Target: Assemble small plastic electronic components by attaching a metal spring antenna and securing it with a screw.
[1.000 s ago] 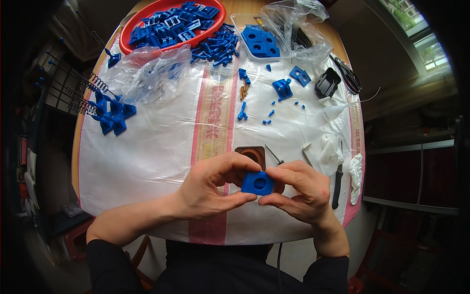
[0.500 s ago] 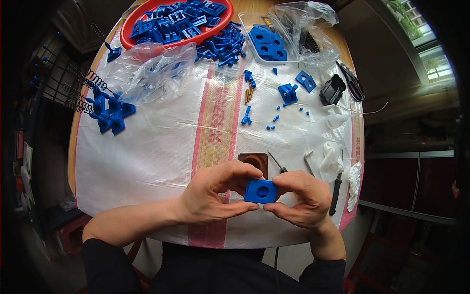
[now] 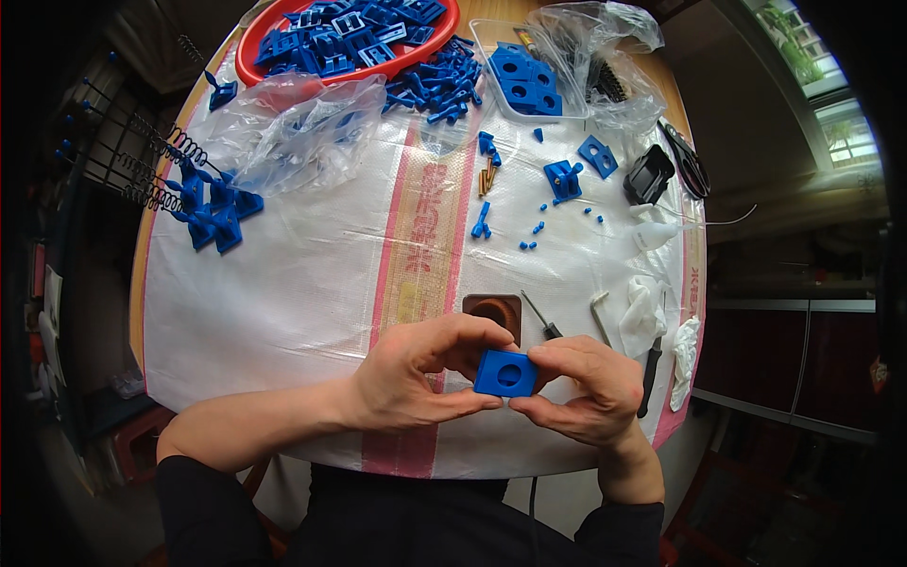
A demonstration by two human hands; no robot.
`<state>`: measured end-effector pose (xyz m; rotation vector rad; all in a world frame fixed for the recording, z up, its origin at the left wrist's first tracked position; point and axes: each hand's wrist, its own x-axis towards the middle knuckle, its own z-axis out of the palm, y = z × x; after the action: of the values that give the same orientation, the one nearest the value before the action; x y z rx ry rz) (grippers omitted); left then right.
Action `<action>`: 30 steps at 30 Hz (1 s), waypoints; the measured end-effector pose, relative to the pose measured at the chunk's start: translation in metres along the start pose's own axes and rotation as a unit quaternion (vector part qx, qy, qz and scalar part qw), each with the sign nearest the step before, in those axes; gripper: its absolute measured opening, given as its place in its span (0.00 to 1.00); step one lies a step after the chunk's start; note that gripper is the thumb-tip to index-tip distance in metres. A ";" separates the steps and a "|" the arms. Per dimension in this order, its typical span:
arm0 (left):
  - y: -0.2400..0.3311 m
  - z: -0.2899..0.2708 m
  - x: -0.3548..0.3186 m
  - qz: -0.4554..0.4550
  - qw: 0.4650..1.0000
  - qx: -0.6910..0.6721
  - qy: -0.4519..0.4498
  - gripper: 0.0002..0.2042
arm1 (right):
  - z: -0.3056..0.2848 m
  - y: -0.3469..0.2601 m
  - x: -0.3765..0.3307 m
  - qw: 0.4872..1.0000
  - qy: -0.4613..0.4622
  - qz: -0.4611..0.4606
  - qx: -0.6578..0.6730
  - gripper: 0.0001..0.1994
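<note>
Head view, looking down on a round table covered by one white woven sheet with a pink stripe. Two bare hands meet at the near edge of the sheet. One blue square block with a round hole in its upper face is pinched between them: the left hand closes thumb and forefinger on its left side, and the right hand closes thumb and fingers on its right side. The block is held just above the sheet, not resting on it.

Just beyond the block lies one brown square piece with a round recess, partly hidden by the fingers. To the right of the block are one thin screwdriver, one hex key, and two crumpled white gloves; one dark-handled tool lies beside the right hand.

Farther from the block, mid-sheet, several small blue pegs are scattered, too many and too small to count surely, with two blue bracket pieces beyond them. One black part lies right of these. At the far edge stand one red round tray heaped with blue parts and one clear tub holding blue plates. Far left of the block are one crumpled clear bag, one cluster of blue pieces, and a number of metal springs.
</note>
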<state>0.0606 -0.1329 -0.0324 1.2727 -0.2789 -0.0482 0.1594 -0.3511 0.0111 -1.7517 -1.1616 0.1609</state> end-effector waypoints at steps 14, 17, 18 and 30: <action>-0.002 -0.001 0.001 0.036 0.999 -0.003 -0.017 0.26 | -0.001 -0.003 0.000 1.000 -0.002 0.009 -0.005 0.22; -0.002 -0.002 0.001 0.033 0.999 0.006 -0.017 0.25 | 0.000 -0.003 0.001 1.000 -0.005 0.009 -0.009 0.22; -0.002 -0.002 0.002 0.030 0.999 0.008 -0.015 0.25 | 0.000 -0.003 0.001 1.000 -0.006 0.010 -0.008 0.22; 0.000 -0.002 0.001 0.031 0.998 0.045 0.005 0.22 | -0.001 0.000 0.001 1.000 -0.012 -0.001 -0.005 0.23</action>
<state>0.0624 -0.1308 -0.0327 1.3531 -0.3140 0.0235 0.1607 -0.3507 0.0120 -1.7616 -1.1826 0.1770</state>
